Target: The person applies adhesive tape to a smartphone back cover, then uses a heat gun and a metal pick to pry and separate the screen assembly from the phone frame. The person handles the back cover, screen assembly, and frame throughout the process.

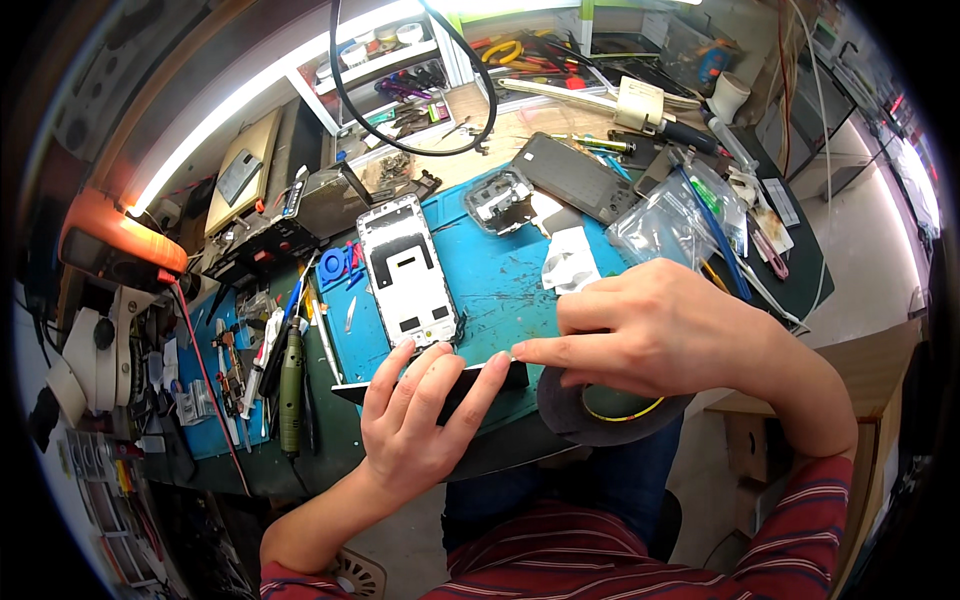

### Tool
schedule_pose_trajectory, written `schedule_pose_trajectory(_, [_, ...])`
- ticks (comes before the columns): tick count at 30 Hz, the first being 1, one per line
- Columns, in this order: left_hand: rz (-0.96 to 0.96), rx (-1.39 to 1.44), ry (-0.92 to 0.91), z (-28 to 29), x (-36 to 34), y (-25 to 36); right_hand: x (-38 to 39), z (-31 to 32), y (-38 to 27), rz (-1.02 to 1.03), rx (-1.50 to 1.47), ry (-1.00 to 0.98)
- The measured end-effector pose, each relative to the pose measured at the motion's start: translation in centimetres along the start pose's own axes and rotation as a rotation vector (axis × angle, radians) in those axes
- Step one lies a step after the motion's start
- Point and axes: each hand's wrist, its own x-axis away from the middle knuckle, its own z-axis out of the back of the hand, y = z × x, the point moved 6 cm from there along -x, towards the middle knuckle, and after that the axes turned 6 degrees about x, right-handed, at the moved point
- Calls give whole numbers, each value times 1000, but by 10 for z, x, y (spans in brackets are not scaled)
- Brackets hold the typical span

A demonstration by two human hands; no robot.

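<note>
My left hand (420, 410) grips a thin dark phone screen (514, 377), tilted up on its long edge at the front of the mat. Its spread fingers reach over the upper edge and hide the screen's middle. My right hand (650, 325) stretches one finger to the screen's right top corner, while the others curl. Beneath that hand a roll of black tape (565, 418) with a yellow inner ring juts past the table edge; its upper part is hidden, as is the grip on it. Just beyond the screen lies a phone frame (405, 275) with a white inner face.
On the blue mat (490, 290) are a clear case (498, 200), a crumpled white sheet (570, 260) and a blue tape dispenser (338, 265). A dark phone panel (575, 175) and plastic bags (670, 225) lie behind. At left stand a green rotary tool (291, 390) and an orange meter (120, 240).
</note>
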Motion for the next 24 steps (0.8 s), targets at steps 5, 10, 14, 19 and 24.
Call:
schedule_pose_trajectory(5, [27,6,-12,1,-3,2,1,0,0,-5,-2,-7])
schedule_pose_trajectory(10, [75,39,-36,3,-6,5,3,1,-1,-30,-19,-24])
schedule_pose_trajectory(14, [64,36,-51,3,-7,8,9,3,2,-94,-93,-52])
schedule_pose_trajectory(19, [68,34,-66,5,-9,11,25,7,11,-206,-108,-45])
schedule_pose_trajectory(24, [70,41,-53,8,-13,8,29,28,13,-410,-19,-79])
